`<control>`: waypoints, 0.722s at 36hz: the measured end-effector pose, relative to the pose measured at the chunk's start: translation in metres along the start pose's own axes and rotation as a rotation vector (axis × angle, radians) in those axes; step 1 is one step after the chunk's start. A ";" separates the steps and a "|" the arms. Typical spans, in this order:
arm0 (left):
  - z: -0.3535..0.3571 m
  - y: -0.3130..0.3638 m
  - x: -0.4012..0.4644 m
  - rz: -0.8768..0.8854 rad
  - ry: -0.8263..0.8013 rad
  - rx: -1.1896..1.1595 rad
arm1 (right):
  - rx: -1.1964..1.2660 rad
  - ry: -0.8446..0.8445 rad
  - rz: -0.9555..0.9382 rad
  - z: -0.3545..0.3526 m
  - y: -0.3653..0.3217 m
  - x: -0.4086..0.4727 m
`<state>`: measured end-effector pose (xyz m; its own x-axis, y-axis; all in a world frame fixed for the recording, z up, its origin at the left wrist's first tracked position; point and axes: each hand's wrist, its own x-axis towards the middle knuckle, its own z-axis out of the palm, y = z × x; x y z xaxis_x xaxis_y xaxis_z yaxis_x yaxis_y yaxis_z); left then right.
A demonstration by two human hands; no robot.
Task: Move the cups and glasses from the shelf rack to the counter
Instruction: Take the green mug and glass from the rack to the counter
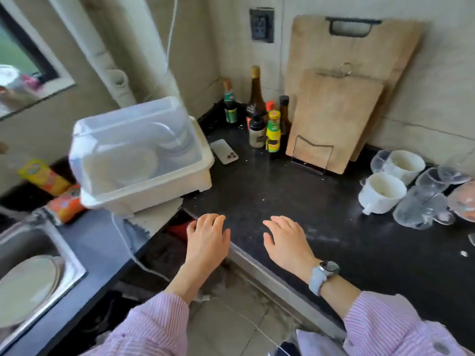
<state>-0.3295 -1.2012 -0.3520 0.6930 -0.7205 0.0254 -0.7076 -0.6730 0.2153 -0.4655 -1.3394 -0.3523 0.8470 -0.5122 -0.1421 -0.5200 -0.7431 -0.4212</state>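
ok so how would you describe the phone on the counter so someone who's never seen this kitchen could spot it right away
Start at the big white plastic dish box with a clear lid on the black counter. Just to its right, before the cluster of sauce bottles in the corner, lies the phone, flat with its camera lenses up. It is the only thin, pale slab there; everything beside it stands upright.

Left hand (208,242) and right hand (288,242) empty, palms down, fingers spread.

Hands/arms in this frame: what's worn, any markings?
Both hands, left hand and right hand, are bare: no gloves. Both arms wear pink-and-white striped shirt sleeves. The right wrist carries a smartwatch with a dark rounded-square face and a pale grey band. No rings are visible.
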 end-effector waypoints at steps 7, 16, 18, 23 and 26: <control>-0.070 -0.161 -0.170 -0.398 0.169 -0.010 | 0.015 -0.042 -0.397 0.066 -0.188 -0.039; -0.138 -0.304 -0.417 -0.947 0.356 0.052 | 0.053 -0.203 -0.920 0.162 -0.427 -0.140; -0.148 -0.322 -0.458 -1.026 0.421 0.039 | 0.070 -0.234 -1.019 0.178 -0.467 -0.161; -0.169 -0.364 -0.543 -1.249 0.537 0.042 | 0.125 -0.324 -1.234 0.218 -0.563 -0.210; -0.179 -0.391 -0.581 -1.344 0.606 0.025 | 0.144 -0.385 -1.323 0.243 -0.614 -0.233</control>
<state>-0.4307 -0.4898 -0.2758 0.7628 0.6076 0.2212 0.5014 -0.7719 0.3909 -0.3166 -0.6597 -0.2783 0.6854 0.6986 0.2053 0.6811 -0.5155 -0.5199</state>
